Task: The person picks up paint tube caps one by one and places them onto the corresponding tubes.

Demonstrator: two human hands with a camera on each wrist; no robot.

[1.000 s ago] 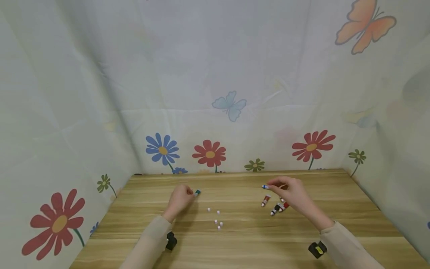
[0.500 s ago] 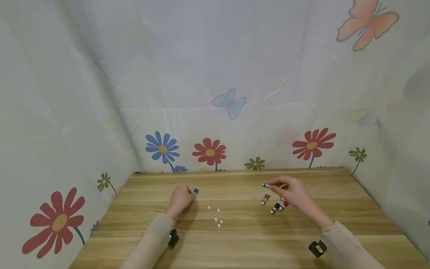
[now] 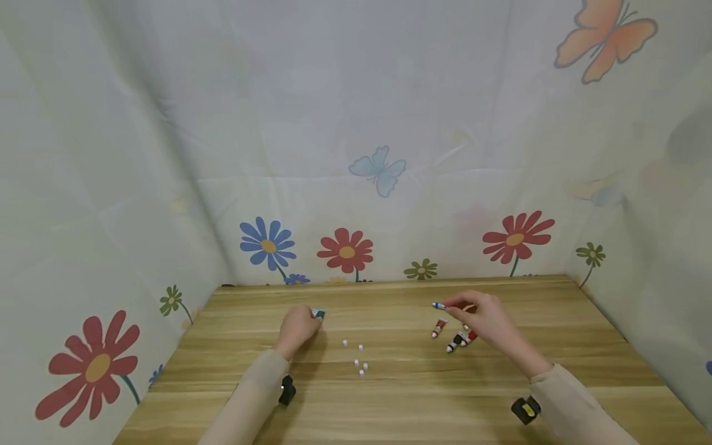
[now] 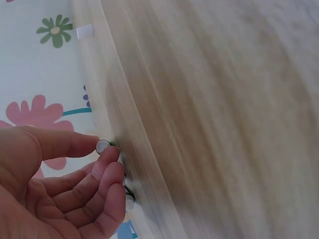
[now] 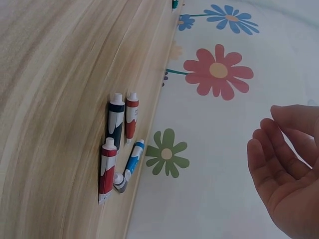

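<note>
My left hand (image 3: 297,329) is at the back left of the wooden table. In the left wrist view, its thumb and forefinger pinch a small paint tube (image 4: 102,146), seen white end on. The head view shows a green tube end (image 3: 319,314) past the fingertips. Another tube (image 4: 129,201) is partly hidden below the other fingers. My right hand (image 5: 291,164) hovers over the right side with loosely bent fingers and nothing visible between them. Beyond it lie a blue paint tube (image 5: 133,160), a grey one (image 5: 119,183), a red one (image 5: 107,172), a dark one (image 5: 115,122) and a brownish-red one (image 5: 131,117).
Several small white cap-like pieces (image 3: 356,363) lie scattered on the wooden table (image 3: 411,408) between the hands. A cloth printed with flowers and butterflies (image 3: 378,172) hangs behind and at both sides. Each wrist carries a black device (image 3: 525,410).
My left hand has shifted slightly left, and the green tube end at its fingertips has moved left with it. My right hand stays almost where it was.
</note>
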